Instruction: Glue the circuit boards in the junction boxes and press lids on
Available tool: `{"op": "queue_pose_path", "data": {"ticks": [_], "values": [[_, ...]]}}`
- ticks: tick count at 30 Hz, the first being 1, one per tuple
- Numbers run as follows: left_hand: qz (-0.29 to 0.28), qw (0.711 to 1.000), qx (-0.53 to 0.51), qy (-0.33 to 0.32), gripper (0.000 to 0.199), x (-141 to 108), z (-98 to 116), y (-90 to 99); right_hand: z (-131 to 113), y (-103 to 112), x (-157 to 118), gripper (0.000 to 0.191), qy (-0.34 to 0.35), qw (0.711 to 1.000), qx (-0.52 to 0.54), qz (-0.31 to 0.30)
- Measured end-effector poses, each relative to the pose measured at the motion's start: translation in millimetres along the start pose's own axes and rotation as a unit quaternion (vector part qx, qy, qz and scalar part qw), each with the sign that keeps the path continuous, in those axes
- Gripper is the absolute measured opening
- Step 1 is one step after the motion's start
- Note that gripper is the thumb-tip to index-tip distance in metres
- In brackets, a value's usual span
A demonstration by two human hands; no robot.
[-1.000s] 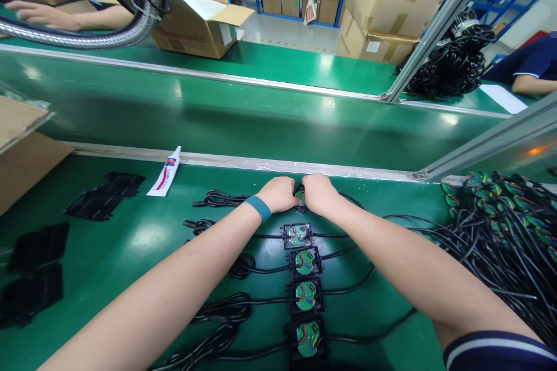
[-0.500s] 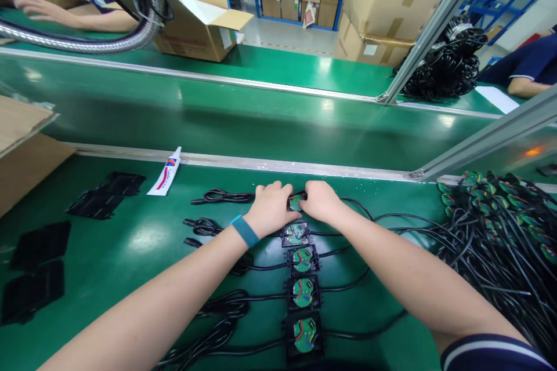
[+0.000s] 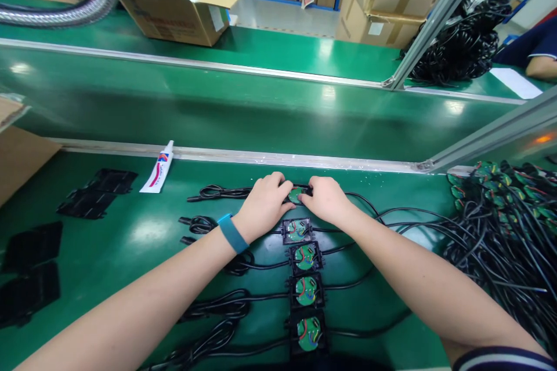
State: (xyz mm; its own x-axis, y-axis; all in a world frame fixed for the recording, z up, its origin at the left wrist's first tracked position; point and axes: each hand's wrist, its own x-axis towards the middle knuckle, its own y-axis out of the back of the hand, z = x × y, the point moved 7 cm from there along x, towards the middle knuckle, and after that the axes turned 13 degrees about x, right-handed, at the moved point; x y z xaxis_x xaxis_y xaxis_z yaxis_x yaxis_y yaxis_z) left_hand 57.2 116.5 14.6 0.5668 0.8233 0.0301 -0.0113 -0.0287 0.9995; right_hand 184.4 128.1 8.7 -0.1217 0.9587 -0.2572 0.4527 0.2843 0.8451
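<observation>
At the far end of a column of black plastic housings, my left hand (image 3: 270, 202) and my right hand (image 3: 325, 199) grip the farthest housing with its green circuit board (image 3: 297, 195) from either side. Fingers and thumbs hide most of that housing. Nearer to me lie several more open housings, each with a round green board and coloured wires, such as the second one (image 3: 297, 231) and the nearest one (image 3: 308, 333). Black cables run out of both sides of them, with coiled ends (image 3: 217, 336) on the left.
At left lie black plastic covers (image 3: 98, 192) and a white tube (image 3: 158, 168). A heap of cables with green boards (image 3: 505, 226) fills the right side. A metal rail (image 3: 278, 157) crosses behind my hands; an open carton (image 3: 183, 11) stands beyond. Other people's arms show at both far sides.
The camera view has shifted slightly. Both hands stay at the farthest housing; the left fingers now press closer around its left edge, and the right hand has moved slightly off the board.
</observation>
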Motion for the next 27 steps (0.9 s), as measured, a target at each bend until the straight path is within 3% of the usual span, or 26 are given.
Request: {"op": "queue_pose_path", "data": {"ticks": [5,11,17,24,27], "values": [[0.027,0.997,0.064,0.016,0.019,-7.0,11.6,-3.9,-9.8,-1.2,0.5,0.021,-0.01,1.0,-0.027,-0.013],[0.055,0.997,0.009,0.059,0.018,-11.2,8.6,-17.1,-12.3,-5.5,-2.5,0.018,-0.021,0.999,-0.018,-0.029],[0.091,0.994,-0.011,0.057,0.024,-15.6,6.9,-25.7,-8.3,-7.4,-2.6,0.017,-0.015,1.0,-0.003,-0.012],[0.087,0.994,-0.057,0.044,0.02,-16.1,4.3,-15.6,4.1,-1.4,8.8,0.036,-0.043,0.998,0.041,-0.006],[0.077,0.989,-0.112,0.054,0.027,-15.5,-0.3,-12.1,4.2,0.4,12.0,0.039,-0.051,0.998,0.043,0.005]]}}
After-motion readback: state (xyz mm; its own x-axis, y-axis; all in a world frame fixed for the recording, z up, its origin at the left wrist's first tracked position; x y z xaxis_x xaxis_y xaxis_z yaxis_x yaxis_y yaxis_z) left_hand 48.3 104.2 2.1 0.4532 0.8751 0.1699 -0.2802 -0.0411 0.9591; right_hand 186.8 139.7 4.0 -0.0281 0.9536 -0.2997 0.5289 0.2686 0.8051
